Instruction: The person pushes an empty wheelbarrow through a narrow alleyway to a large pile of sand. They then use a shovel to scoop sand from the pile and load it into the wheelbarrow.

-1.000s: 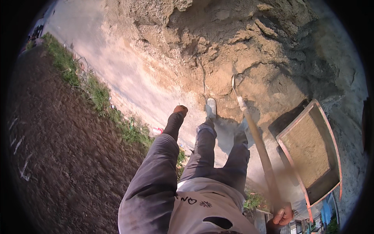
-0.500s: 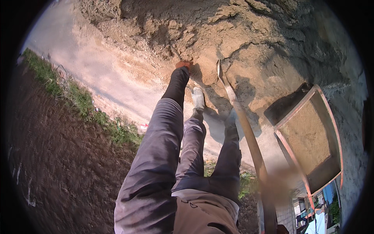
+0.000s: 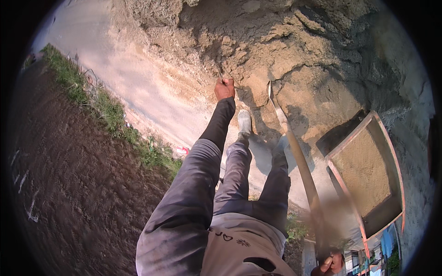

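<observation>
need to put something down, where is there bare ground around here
Widest: the pale ground left of the left hand, between grass and sand heap. Narrower: a strip between shovel and barrow. Crowded: around the boots, with the shovel close by.

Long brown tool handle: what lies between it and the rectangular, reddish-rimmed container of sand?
In the head view, bare, pale ground, partly shadowed, lies between the tool handle and the container; lower down, a brown blur hides it.
</observation>
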{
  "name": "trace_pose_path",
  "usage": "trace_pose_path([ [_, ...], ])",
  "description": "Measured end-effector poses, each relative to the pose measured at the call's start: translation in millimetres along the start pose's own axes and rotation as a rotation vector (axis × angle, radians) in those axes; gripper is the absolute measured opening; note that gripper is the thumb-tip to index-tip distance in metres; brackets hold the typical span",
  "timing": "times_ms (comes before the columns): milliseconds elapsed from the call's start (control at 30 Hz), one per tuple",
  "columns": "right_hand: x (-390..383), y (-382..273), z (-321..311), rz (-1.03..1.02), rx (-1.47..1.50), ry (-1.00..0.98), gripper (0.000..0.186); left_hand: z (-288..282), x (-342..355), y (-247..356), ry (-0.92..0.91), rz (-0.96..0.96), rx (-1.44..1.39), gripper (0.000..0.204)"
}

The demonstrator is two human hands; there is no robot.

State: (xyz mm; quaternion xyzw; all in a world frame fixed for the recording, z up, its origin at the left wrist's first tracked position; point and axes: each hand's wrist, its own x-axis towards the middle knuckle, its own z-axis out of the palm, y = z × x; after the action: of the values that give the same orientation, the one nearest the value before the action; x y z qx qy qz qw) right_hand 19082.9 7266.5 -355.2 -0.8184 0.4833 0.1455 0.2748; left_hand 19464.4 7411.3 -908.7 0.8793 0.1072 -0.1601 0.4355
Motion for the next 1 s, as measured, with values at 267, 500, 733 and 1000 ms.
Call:
trace_pose_path([
  [267, -5, 1, 23, -0.07, 0.273, 0.129, 0.025, -53, -45, 107, -0.071, 0.036, 0.015, 0.028],
  [500, -8, -35, 10, -0.149, 0.248, 0.203, 0.024, -123, -157, 174, -0.217, 0.152, -0.083, 0.031],
  [733, -10, -31, 10, -0.148, 0.261, 0.255, 0.036, -235, -283, 288, -0.563, 0.498, -0.159, 0.025],
  [1000, -13, -33, 17, -0.349, 0.277, 0.372, 0.037, -350, -372, 421, -0.645, 1.106, -0.713, 0.033],
])
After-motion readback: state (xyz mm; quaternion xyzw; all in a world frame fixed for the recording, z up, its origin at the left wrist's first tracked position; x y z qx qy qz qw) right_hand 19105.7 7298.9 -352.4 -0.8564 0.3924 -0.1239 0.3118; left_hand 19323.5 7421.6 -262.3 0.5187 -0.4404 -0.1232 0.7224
